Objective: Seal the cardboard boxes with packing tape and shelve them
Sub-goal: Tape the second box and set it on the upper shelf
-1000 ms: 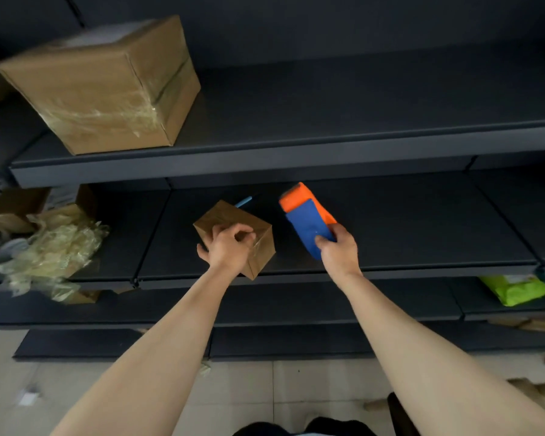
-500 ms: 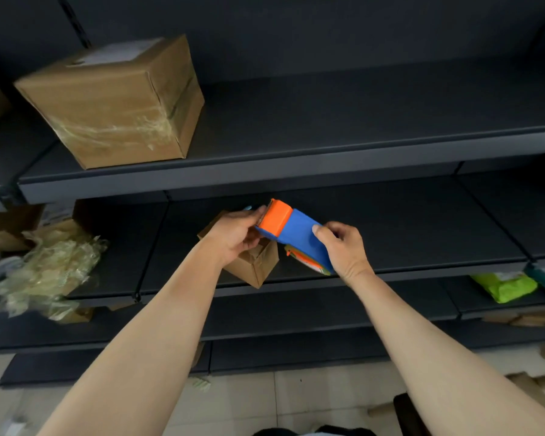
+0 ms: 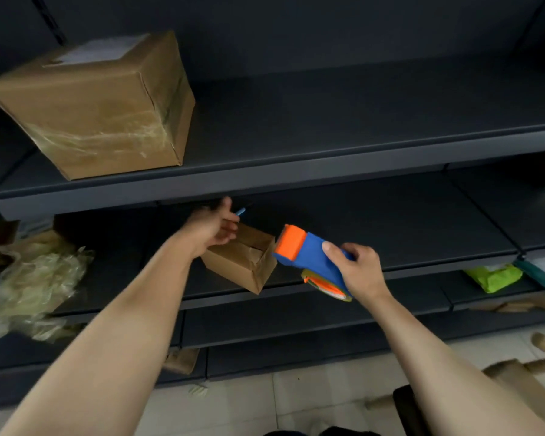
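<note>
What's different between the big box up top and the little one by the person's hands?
The large box sits on the upper shelf; the small box sits one shelf lower. The large box is far bigger than the small box. The large box wears shiny clear tape and a white label; the small box shows neither, and its top flaps look unsealed. Both are brown cardboard.

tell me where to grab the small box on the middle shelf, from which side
Probably take the small cardboard box by opposite side walls, coming from above with the left hand hovering over it. Its flaps look loose and sunken, so they offer no firm hold; it sits corner-forward at the front of the middle shelf, walls exposed.
</note>
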Demonstrator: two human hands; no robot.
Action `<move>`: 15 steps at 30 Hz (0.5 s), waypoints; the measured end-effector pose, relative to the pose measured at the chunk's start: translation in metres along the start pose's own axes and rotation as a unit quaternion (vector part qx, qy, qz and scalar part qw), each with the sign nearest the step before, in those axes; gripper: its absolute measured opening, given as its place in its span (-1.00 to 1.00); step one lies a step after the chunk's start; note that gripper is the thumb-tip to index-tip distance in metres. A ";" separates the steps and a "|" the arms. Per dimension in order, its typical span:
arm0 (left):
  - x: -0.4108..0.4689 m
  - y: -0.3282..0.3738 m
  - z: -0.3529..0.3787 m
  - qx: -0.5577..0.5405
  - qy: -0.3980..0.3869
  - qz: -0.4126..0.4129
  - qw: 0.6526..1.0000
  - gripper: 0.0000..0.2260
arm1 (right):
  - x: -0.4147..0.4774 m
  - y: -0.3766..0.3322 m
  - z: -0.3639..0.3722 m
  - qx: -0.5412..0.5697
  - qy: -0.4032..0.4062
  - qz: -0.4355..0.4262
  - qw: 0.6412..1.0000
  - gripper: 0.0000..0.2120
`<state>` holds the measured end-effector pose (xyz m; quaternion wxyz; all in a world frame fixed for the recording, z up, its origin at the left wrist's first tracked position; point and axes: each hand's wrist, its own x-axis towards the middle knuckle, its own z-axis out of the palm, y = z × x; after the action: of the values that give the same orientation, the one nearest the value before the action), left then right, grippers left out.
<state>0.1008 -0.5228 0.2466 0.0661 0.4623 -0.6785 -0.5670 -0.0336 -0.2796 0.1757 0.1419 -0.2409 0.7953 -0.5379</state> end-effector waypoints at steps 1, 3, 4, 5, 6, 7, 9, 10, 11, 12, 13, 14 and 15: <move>-0.005 0.001 0.009 0.031 -0.036 0.004 0.999 -0.53 | 0.002 -0.005 0.002 0.020 -0.007 0.005 1.000 -0.51; -0.011 -0.002 0.021 0.058 -0.105 -0.003 0.993 -0.50 | 0.007 -0.013 0.003 0.051 -0.012 0.009 0.999 -0.55; -0.012 -0.004 0.025 0.055 -0.138 -0.007 0.989 -0.49 | 0.008 -0.015 0.003 0.060 -0.019 0.009 0.998 -0.56; -0.013 -0.005 0.029 0.039 -0.167 -0.010 0.985 -0.51 | 0.009 -0.016 0.004 0.066 -0.026 0.008 0.997 -0.56; -0.014 -0.007 0.032 0.014 -0.190 -0.012 0.982 -0.56 | 0.008 -0.017 0.007 0.072 -0.032 0.005 0.997 -0.55; -0.014 -0.008 0.034 -0.012 -0.204 -0.011 0.979 -0.63 | 0.009 -0.018 0.010 0.076 -0.035 0.004 0.997 -0.54; -0.014 -0.012 0.035 -0.061 -0.204 -0.005 0.977 -0.77 | 0.009 -0.019 0.013 0.085 -0.041 0.008 0.995 -0.53; -0.014 -0.014 0.035 -0.083 -0.188 -0.001 0.979 -0.84 | 0.009 -0.020 0.014 0.089 -0.044 0.010 0.995 -0.54; -0.014 -0.015 0.034 -0.102 -0.164 0.003 0.981 -0.89 | 0.009 -0.020 0.015 0.090 -0.049 0.010 0.995 -0.54; -0.013 -0.016 0.034 -0.110 -0.136 0.007 0.985 -0.91 | 0.008 -0.020 0.016 0.087 -0.054 0.007 0.995 -0.55; -0.012 -0.017 0.035 -0.106 -0.109 0.012 0.988 -0.91 | 0.008 -0.021 0.018 0.076 -0.059 0.001 0.995 -0.56; -0.011 -0.017 0.035 -0.093 -0.085 0.016 0.992 -0.90 | 0.008 -0.024 0.019 0.056 -0.065 -0.008 0.996 -0.57; -0.010 -0.017 0.036 -0.076 -0.064 0.020 0.995 -0.88 | 0.009 -0.028 0.018 0.028 -0.074 -0.016 0.997 -0.58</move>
<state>0.0938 -0.4891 0.2246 0.0684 0.4050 -0.6451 -0.6443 -0.0262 -0.3074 0.1949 0.1987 -0.2884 0.7635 -0.5426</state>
